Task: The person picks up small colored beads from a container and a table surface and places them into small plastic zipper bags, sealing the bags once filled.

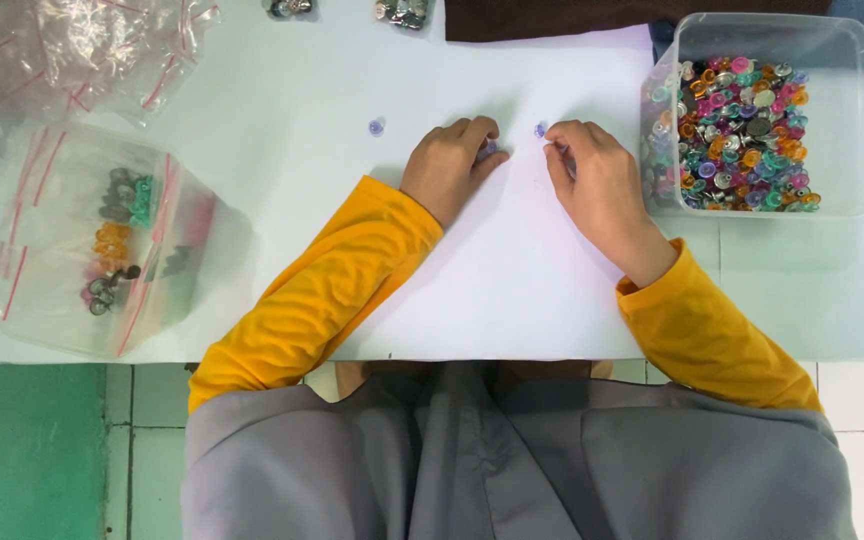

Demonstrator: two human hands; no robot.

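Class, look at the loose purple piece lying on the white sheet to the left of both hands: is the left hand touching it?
Apart. The head view shows bare white sheet between the purple piece and the left hand.

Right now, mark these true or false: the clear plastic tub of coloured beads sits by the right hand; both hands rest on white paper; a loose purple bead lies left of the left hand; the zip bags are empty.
1. The clear plastic tub of coloured beads sits beside the right hand. True.
2. Both hands rest in the tub. False: left hand and right hand lie on the white paper sheet.
3. A loose purple bead lies left of the left hand. True.
4. The clear zip bag is empty. False: it holds sorted beads.
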